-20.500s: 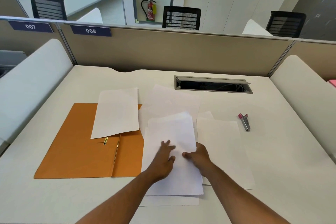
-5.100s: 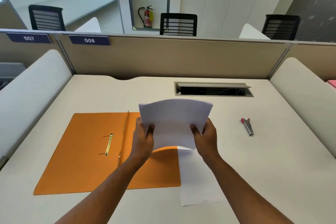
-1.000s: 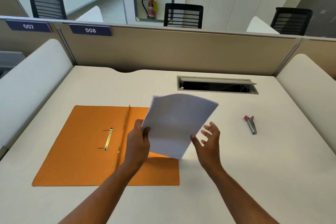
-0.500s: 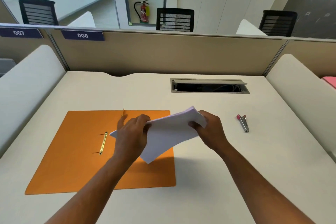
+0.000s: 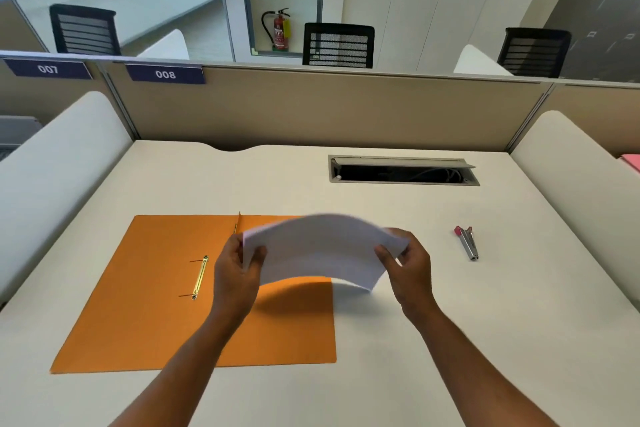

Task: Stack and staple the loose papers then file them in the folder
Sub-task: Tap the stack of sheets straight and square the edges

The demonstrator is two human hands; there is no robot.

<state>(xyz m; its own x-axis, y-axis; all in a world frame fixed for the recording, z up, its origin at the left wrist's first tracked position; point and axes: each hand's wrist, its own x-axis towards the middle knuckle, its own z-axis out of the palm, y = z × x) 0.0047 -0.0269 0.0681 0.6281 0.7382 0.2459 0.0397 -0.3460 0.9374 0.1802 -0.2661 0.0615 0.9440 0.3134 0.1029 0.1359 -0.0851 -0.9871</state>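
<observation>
Left hand, right hand clamped on bowed paper stack ends, raised.

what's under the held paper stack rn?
Under the bowed white paper stack: the open orange folder's right flap and bare cream desk. Whatever lies directly beneath is hidden.

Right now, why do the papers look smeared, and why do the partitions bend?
Head view: the paper stack is motion-blurred between the left hand and right hand, shading the orange folder; the stapler is sharp; wide-angle distortion curves the partition.
</observation>
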